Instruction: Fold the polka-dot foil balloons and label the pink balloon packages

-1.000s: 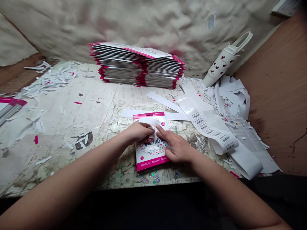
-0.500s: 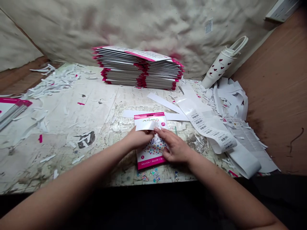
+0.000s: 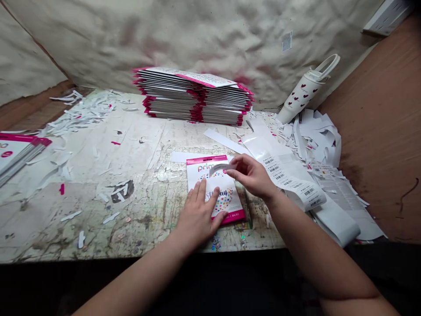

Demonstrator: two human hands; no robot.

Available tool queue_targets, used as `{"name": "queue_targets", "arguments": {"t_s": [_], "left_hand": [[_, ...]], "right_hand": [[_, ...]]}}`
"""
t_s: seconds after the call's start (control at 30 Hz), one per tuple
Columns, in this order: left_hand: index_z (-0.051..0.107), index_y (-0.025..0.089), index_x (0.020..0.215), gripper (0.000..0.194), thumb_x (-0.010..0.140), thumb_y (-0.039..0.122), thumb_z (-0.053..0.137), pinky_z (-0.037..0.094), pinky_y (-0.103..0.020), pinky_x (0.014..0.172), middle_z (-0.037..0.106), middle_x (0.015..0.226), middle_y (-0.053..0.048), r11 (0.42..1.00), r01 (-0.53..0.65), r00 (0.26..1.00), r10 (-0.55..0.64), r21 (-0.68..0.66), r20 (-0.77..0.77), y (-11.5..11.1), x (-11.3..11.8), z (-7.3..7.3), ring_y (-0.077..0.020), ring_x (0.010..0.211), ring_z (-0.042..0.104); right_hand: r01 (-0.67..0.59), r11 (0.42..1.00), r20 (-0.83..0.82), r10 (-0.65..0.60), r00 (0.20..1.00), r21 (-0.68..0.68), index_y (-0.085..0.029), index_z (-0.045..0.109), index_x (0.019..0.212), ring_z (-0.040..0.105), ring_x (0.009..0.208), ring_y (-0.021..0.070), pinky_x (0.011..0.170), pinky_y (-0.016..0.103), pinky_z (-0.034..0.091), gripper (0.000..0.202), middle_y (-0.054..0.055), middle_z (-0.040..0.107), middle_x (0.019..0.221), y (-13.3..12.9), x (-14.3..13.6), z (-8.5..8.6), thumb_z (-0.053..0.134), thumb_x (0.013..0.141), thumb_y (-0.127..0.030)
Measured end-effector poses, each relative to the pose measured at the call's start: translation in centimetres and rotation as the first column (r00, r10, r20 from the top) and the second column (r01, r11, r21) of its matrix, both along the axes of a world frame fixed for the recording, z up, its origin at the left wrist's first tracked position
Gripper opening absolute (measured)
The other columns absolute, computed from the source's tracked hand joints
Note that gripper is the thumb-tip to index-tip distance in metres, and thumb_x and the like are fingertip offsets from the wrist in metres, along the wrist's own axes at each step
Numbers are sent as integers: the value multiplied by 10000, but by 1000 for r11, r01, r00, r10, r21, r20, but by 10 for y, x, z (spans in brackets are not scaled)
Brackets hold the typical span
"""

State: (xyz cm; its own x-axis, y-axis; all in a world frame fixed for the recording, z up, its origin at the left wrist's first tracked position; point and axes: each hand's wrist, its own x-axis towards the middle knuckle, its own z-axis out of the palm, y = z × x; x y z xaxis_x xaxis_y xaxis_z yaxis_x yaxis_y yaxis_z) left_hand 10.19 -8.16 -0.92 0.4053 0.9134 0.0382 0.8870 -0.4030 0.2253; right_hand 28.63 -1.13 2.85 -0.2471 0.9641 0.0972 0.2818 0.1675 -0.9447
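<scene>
A pink and white balloon packet (image 3: 235, 204) with "prima" and part of "Birthday" printed on it lies on the worktable near the front edge. My left hand (image 3: 197, 217) rests flat on its lower left part, fingers spread. Over the packet's upper right, my right hand (image 3: 255, 177) pinches the end of a thin curled strip of paper (image 3: 217, 168). The strip arcs across the printed name and hides some letters. Behind the packet, another white paper strip (image 3: 179, 156) sticks out on the left.
A tall stack of packets (image 3: 194, 103) stands at the back, more packets (image 3: 19, 149) at the left edge. On the right are a barcode label roll (image 3: 296, 182), paper scraps (image 3: 320, 131) and a leaning white tumbler (image 3: 301, 96). Shreds (image 3: 85, 114) litter the left of the worktable (image 3: 148, 171).
My left hand has let go of the white strip and moved down flat onto the packet. My right hand has moved up and right with the strip, now curled. The packet has turned slightly.
</scene>
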Motion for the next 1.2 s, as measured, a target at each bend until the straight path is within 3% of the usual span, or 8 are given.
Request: {"name": "queue_targets", "arguments": {"t_s": [0.13, 0.3, 0.5, 0.6, 0.77, 0.93, 1.07, 1.2], "left_hand": [[425, 173, 1333, 606, 837, 521, 427, 283, -499, 1031, 1, 1506, -185, 1000, -14, 996, 13, 11, 86, -2, 0, 1, -413, 1310, 242], [490, 143, 1277, 561, 842, 494, 432, 276, -508, 1036, -32, 1508, -173, 1000, 0, 994, -3, 28, 110, -2, 0, 2, -416, 1302, 261], [411, 171, 1344, 599, 852, 513, 389, 257, -536, 1030, 322, 1439, -153, 999, 39, 999, -39, -15, 11, 0, -2, -1, -410, 1323, 201], [401, 235, 1349, 592, 841, 538, 393, 261, -562, 1008, 324, 1435, -157, 997, 69, 998, -69, -36, 2, -1, -1, -1, -438, 1313, 199], [482, 254, 1285, 538, 818, 519, 447, 232, -587, 1011, 307, 1442, -160, 992, 96, 995, -96, -78, 7, -1, -3, 6, -450, 1319, 162], [429, 178, 1320, 548, 871, 483, 354, 275, -494, 1044, 268, 1462, -155, 998, 2, 998, 2, -67, 55, 7, -25, 13, -329, 1341, 221], [467, 28, 1241, 617, 827, 484, 425, 165, -552, 1068, 270, 1435, -242, 948, -315, 948, 316, -37, 43, 9, -34, 8, -378, 1353, 112], [292, 111, 1351, 629, 839, 442, 444, 279, -493, 1049, 354, 1408, -200, 921, -258, 805, 372, -293, 461, 7, -35, 14, -309, 1317, 292]], "right_hand": [[-134, 836, -126, 78, 989, -532, -180, 497, 724, 381, 355, 46, 337, 163, 273, 279, -73, 494, 466, 14, -3, -11, 694, 659, -367], [-71, 784, 39, 120, 992, -616, -173, 479, 671, 336, 314, 32, 323, 162, 217, 237, -60, 504, 429, 23, -7, -17, 670, 679, -314], [65, 848, 286, 104, 952, -527, -163, 540, 678, 470, 433, 109, 424, 226, 346, 146, 2, 558, 502, 26, -14, -10, 674, 673, -220], [199, 964, 562, -68, 824, -175, -151, 605, 938, 593, 774, 241, 667, 372, 461, 251, 109, 645, 802, 10, -18, -3, 634, 744, -306], [-176, 982, 745, 65, 664, 71, -353, 461, 1280, 207, 1339, 335, 1003, 590, 242, 463, 54, 301, 1453, -32, -16, -12, 332, 882, -553], [64, 994, 838, -106, 536, 84, -173, 382, 1359, 63, 1367, 364, 1041, 630, 70, 626, 149, 173, 1492, -47, 2, -38, 320, 876, -567], [74, 996, 744, -91, 662, 56, -111, 394, 1336, 91, 1375, 312, 1079, 565, 107, 585, 163, 208, 1478, -46, 4, -44, 389, 876, -473], [150, 988, 356, -129, 926, -33, -170, 501, 1212, 263, 1331, 309, 1046, 527, 276, 534, 155, 383, 1399, -50, -2, -36, 545, 778, -477]]}}
